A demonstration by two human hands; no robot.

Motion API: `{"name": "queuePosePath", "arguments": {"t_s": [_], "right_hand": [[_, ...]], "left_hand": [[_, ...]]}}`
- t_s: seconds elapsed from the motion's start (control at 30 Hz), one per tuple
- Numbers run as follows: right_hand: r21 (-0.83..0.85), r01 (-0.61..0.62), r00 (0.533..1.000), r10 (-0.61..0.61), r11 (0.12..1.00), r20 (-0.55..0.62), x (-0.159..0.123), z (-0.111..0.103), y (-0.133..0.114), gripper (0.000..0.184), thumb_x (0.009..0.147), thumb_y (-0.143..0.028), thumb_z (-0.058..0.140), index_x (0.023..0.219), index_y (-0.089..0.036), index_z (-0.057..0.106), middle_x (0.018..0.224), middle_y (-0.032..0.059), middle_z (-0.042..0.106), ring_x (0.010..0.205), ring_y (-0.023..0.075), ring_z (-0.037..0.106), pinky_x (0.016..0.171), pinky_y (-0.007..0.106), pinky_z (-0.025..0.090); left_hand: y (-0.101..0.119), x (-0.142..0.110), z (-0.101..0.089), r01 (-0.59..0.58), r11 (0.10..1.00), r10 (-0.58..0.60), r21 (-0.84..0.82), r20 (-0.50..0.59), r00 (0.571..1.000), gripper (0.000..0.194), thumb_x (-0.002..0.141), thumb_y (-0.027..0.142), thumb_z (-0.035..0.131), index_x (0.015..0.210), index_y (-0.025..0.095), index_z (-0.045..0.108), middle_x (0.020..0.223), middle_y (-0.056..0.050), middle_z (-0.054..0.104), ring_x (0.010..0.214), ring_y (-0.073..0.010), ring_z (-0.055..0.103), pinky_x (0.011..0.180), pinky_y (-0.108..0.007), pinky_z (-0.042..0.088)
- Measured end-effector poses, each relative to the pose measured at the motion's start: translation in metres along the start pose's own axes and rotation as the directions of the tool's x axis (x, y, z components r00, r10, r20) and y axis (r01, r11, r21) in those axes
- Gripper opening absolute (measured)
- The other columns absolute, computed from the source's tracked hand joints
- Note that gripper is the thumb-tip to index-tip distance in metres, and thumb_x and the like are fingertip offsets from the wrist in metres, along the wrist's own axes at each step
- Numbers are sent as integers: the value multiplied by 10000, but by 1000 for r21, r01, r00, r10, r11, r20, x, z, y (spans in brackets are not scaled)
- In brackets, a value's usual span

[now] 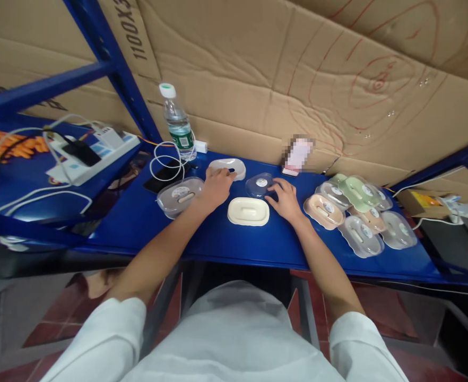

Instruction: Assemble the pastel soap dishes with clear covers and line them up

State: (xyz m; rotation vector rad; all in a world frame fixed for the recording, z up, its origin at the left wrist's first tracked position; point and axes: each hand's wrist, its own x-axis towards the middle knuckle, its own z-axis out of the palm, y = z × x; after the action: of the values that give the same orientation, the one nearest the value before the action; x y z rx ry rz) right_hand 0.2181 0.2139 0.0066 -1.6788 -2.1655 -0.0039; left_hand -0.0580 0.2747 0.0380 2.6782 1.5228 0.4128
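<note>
My left hand (218, 187) reaches over a white oval dish (239, 167) with an opening in it, its fingers bent round the near left rim. On the right, my right hand (285, 198) has its thumb and fingers at the right edge of a clear plastic lid (253, 185) with a round white label. Between the hands and nearer to me sits a cream oval dish (248, 217) with a raised bar in its middle. Left of it, partly behind my left wrist, lies a greyish dish under a clear labelled lid (172, 196).
Several lidded dishes (323, 211) in peach, green and grey are heaped at the right of the blue table (226, 246). A water bottle (179, 127), a coiled white cable (154, 164) and a dark phone (154, 184) stand back left. A blurred-out phone (297, 155) leans against the cardboard.
</note>
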Motion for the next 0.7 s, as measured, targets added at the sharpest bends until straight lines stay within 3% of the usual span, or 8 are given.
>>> {"name": "queuePosePath", "arguments": {"t_s": [0.1,0.27,0.33,0.43,0.53,0.6,0.7], "right_hand": [[5,-2,1000,2,1000,24,0,3,4,258,1037,-427,635,1148,-203,697,1545,171,604,1483,376,503,1172,580,422],[-29,-111,994,110,993,-25,-2,-3,0,519,1047,-550,597,1402,-174,649,1413,226,647,1268,428,597,1040,611,484],[-29,-110,992,108,993,-59,-4,-8,-7,530,1074,-558,545,1414,-168,663,1384,227,657,1259,423,593,1052,606,468],[59,107,994,-108,992,-1,-8,-15,-25,476,1108,-557,503,1361,-215,716,1314,157,720,1246,345,627,1087,518,452],[213,338,915,-373,917,154,-13,-15,-46,457,1094,-596,548,1304,-244,750,1265,109,776,1192,283,688,1087,449,456],[238,389,877,-437,890,203,-16,-10,-55,468,1091,-581,570,1388,-249,714,1365,111,758,1282,282,678,1145,453,427],[133,376,895,-397,917,204,-16,-3,-57,567,1112,-550,532,1599,-259,543,1641,134,569,1524,318,514,1271,541,300]], "left_hand": [[0,-1,4,5,1000,-6,4,20,1000,636,903,23,474,1491,209,633,1445,-194,681,1402,-385,593,1240,-712,295],[3,-2,7,1,1000,-2,13,53,999,663,932,43,468,1576,181,548,1463,-197,675,1320,-366,661,1183,-608,428],[2,-2,7,20,999,-21,30,37,999,645,925,41,483,1556,152,563,1439,-212,681,1310,-361,669,1161,-558,462],[-3,-1,2,80,996,-80,46,0,997,482,942,60,481,1373,102,693,1307,-236,719,1226,-359,704,1070,-492,531],[-6,-1,-7,127,992,-126,20,-47,991,406,1006,118,449,1300,130,728,1245,-207,738,1172,-340,722,998,-457,569],[-3,-2,-12,126,992,-126,-16,-70,989,405,1046,177,450,1365,165,699,1297,-178,734,1173,-325,723,979,-445,583],[7,-3,-15,77,995,-82,-62,-68,994,386,1071,228,473,1393,189,681,1365,-149,721,1212,-315,709,995,-439,586]]}}
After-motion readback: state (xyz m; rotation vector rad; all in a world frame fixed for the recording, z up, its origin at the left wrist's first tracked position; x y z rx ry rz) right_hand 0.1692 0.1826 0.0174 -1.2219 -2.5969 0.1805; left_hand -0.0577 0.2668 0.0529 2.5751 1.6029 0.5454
